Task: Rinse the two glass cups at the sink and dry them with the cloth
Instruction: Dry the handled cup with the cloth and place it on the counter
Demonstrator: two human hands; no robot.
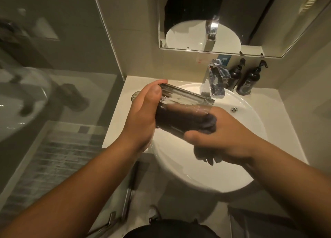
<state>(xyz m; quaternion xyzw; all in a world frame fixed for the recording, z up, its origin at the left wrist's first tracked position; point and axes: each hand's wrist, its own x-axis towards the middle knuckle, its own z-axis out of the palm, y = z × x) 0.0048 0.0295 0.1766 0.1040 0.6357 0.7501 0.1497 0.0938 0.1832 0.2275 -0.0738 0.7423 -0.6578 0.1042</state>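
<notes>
Over the white sink (206,177) a clear glass cup (186,101) lies tilted on its side, its base in my left hand (143,116) and its mouth pointing right. My right hand (220,139) grips a dark cloth (206,125); part of the cloth is stuffed inside the cup and its tail hangs below my palm. A second glass cup (134,96) stands on the counter behind my left hand, mostly hidden, only its rim showing.
A chrome tap (214,82) stands at the back of the basin, with two dark pump bottles (247,82) to its right. A mirror (232,19) hangs above. A glass shower partition (53,76) borders the counter on the left.
</notes>
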